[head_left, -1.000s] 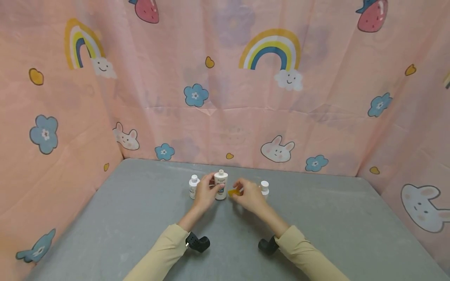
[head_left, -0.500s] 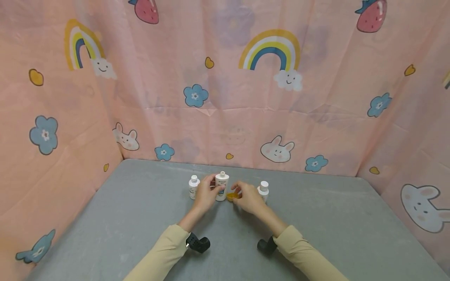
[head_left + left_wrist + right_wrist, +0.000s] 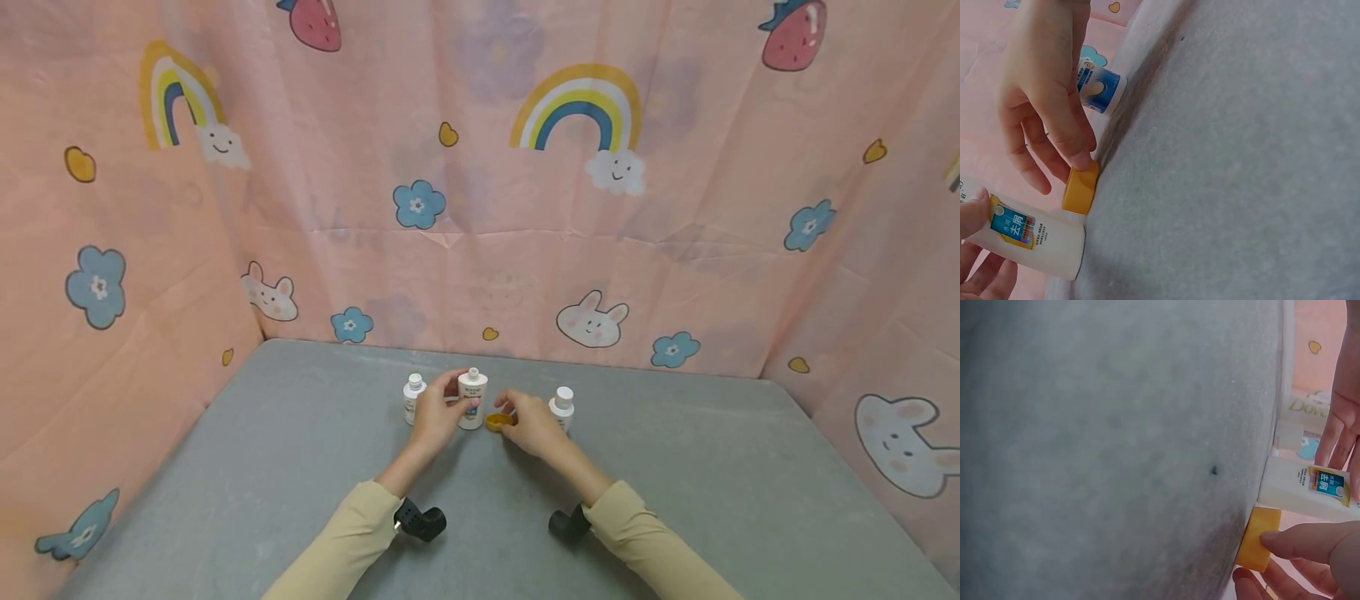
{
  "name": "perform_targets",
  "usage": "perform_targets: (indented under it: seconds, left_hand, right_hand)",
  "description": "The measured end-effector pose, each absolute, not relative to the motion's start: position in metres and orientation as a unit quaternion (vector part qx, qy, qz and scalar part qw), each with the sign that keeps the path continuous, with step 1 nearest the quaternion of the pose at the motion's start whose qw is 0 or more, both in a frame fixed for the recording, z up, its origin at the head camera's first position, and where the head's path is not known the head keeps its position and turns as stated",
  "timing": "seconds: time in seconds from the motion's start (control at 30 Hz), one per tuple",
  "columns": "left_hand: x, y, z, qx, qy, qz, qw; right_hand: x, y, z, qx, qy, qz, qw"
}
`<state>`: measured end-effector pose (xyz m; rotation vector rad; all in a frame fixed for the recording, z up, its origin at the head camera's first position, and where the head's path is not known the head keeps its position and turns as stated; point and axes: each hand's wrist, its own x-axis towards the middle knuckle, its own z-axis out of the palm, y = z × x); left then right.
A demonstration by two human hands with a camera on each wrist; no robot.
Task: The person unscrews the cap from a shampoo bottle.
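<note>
With thumb and fingers around its side, my left hand (image 3: 437, 410) holds a white shampoo bottle (image 3: 472, 390) upright on the grey table. A small bare nozzle tops the bottle; a blue-green label shows on its front in the left wrist view. Just right of its base is a round yellow cap (image 3: 496, 422), a short thick disc. My right hand (image 3: 534, 423) pinches that cap, thumb (image 3: 1285, 540) on the near side and fingers partly hidden behind it. In the left wrist view the cap (image 3: 1080, 189) sits at table level, close beside the bottle's bottom.
Left of my left hand stands a small white bottle (image 3: 412, 403). Another white-capped bottle (image 3: 562, 408) stands behind my right hand, its blue label (image 3: 1107, 89) showing in the left wrist view. A pink printed curtain (image 3: 495, 275) hangs along the table's far edge.
The yellow cap has gone from raised and tilted to low and level on the table. My right hand has lowered and shifted slightly. The bottle has come slightly nearer, still in my left hand.
</note>
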<state>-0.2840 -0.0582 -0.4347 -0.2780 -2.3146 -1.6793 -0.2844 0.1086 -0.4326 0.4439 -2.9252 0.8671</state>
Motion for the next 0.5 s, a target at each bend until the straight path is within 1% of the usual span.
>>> perform_targets:
  seconds: [0.33, 0.5]
  left_hand:
    - [-0.2828, -0.0594, -0.4389, -0.097, -0.796, -0.582, 0.137]
    - [-0.2801, -0.0617, -0.4396, -0.096, -0.794, -0.584, 0.137]
  right_hand:
    - [-0.2819, 0.1084, -0.4315, 0.145, -0.949, 0.279, 0.029]
    - [-0.2791, 0.1067, -0.4260, 0.131, -0.953, 0.271, 0.032]
